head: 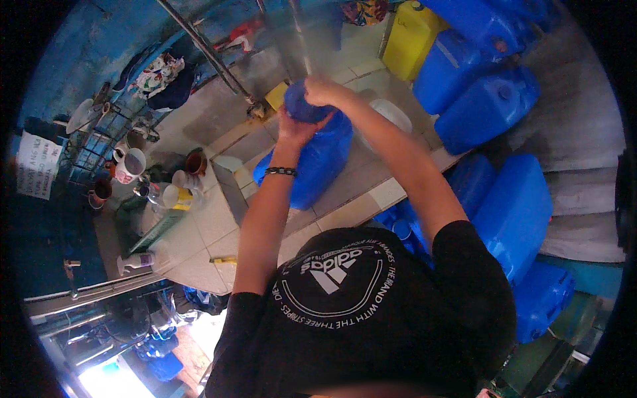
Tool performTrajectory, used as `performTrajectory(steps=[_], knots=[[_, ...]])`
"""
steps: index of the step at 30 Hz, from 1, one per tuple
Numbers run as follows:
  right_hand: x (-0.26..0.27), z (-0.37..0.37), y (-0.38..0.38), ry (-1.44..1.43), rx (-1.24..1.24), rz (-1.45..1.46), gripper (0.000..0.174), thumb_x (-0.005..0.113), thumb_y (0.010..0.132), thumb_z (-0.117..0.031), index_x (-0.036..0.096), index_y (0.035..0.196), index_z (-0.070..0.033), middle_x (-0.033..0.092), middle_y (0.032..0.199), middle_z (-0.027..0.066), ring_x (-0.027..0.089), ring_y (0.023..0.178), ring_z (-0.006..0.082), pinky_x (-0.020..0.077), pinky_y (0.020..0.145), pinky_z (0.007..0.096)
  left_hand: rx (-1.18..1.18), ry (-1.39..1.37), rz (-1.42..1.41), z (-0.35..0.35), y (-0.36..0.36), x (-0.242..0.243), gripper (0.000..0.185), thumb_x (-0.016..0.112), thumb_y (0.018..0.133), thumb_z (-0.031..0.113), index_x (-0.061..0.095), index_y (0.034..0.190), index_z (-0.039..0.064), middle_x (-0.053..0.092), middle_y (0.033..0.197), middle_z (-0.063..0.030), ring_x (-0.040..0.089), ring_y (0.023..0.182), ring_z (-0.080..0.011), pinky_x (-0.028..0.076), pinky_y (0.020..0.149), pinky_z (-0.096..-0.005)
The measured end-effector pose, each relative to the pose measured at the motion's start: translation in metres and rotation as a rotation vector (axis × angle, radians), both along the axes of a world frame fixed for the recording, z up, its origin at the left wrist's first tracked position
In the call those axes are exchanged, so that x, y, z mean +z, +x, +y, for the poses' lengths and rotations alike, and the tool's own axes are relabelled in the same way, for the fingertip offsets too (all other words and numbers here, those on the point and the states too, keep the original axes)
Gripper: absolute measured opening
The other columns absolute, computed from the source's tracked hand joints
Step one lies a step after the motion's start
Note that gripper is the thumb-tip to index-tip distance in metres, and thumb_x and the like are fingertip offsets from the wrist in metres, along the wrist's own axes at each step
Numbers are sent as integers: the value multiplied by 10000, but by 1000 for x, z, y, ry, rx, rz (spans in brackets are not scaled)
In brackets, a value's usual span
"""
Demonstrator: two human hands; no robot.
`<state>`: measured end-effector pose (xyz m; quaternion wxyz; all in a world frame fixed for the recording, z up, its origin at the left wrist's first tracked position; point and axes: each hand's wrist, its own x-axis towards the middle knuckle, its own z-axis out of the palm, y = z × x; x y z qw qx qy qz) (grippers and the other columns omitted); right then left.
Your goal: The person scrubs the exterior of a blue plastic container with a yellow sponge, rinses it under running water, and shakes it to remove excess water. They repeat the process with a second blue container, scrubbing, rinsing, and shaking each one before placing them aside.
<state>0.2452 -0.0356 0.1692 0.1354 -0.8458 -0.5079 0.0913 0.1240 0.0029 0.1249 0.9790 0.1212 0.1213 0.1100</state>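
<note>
A round blue plastic piece [302, 105], cap or small vessel, is held above a large blue plastic jug [323, 164] lying in a tiled basin. My left hand [297, 124], with a dark bracelet at the wrist, spreads its fingers round the near side of the round piece. On its far right rim, my right hand [321, 93] is closed, the fingers partly hidden. Beside the round piece is a yellow sponge or block [276, 96]. A white bowl or basin [390, 117] lies partly behind my right forearm.
Blue jerrycans [487, 109] and a yellow jerrycan [410, 40] stand to the right. A pipe with a tap [256, 108] reaches down at the basin's far left. Mugs [131, 164], a spray bottle [137, 261] and a yellow-handled item [224, 260] are at left.
</note>
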Motion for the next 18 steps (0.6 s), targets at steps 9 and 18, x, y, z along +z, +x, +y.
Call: performTrajectory(steps=[9,18], knots=[[-42,-24,-8,136,333,136,187,567,726,-150,643,823,-9,612,869,224,593,785,387,471,715,441,92,165,137,23,2,-20,654,249,844,582,367,1319,148,394,1336,-131,360,1237,-351,256,1006,-575],[-35,-25,13,163,-240,567,387,576,793,-148,514,1085,99,579,988,246,598,884,377,544,623,404,28,124,39,25,-7,-48,586,259,891,518,399,1287,111,416,1319,-139,402,1210,-339,334,995,-528]])
